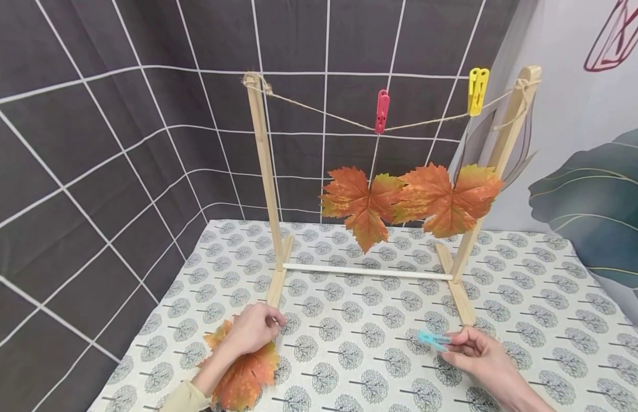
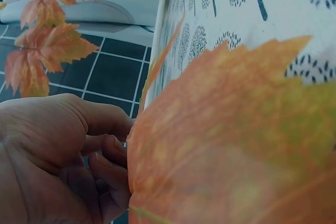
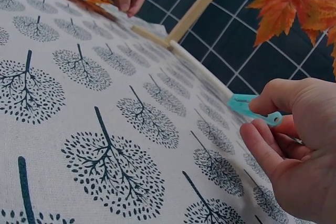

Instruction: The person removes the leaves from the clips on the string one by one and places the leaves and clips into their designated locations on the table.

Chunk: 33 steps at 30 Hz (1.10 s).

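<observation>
My left hand (image 1: 256,327) has its fingers curled and thumb near the forefinger, seeming to pinch an orange-and-yellow artificial maple leaf (image 1: 249,375) by its stem. That leaf (image 2: 226,145) fills much of the left wrist view and hides the fingertips; the stem itself is not clear. On the right, my right hand (image 1: 475,355) pinches a turquoise clothespin (image 3: 247,107) between thumb and fingers, above the tablecloth. Two more maple leaves hang from a twine line (image 1: 319,110): one leaf (image 1: 367,206) under a pink clothespin (image 1: 382,111), the other leaf (image 1: 452,200) under a yellow clothespin (image 1: 477,91).
A wooden stand holds up the twine, with a left post (image 1: 267,166), a right post (image 1: 509,143) and a white crossbar (image 1: 365,272) low between them. Tree-printed cloth (image 1: 344,355) covers the table. A dark gridded curtain (image 1: 159,143) hangs behind and to the left.
</observation>
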{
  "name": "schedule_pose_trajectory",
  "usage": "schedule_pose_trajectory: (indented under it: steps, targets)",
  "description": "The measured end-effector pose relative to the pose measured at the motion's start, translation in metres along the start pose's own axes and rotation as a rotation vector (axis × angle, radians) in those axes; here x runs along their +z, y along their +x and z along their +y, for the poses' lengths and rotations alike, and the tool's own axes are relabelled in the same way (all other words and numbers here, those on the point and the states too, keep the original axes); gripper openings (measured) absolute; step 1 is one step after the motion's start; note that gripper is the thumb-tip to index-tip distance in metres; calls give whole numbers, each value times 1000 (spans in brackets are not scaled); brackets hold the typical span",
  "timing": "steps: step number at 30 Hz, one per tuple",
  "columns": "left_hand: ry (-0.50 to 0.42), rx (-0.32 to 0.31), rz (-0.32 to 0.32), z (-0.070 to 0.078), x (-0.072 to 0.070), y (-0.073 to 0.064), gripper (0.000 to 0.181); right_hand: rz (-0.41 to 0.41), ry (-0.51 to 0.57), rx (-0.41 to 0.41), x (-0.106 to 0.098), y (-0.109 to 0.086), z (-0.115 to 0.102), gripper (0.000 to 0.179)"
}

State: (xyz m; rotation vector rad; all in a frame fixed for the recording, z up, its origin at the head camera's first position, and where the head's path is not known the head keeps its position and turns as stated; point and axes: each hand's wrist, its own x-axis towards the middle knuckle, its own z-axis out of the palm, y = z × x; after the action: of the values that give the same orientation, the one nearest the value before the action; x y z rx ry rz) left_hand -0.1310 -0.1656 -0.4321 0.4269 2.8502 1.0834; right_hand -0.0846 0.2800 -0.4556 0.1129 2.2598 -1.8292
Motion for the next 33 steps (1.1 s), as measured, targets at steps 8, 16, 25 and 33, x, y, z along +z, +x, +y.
schedule_pose_trajectory:
  steps: [8,16,25,33]
  targets:
    - [-4,19,-5,-3,2,0,22,-17,-34,-60,2,1,5,30]
    - [-20,1,-36,-6,5,0,20,-16,-75,-31,3,1,11,27]
    - [-50,-5,-70,-7,9,-2,22,-60,-87,-83,3,3,16,27]
    - [-48,12,-81,-8,11,-2,23,-86,-103,-94,0,2,17,28]
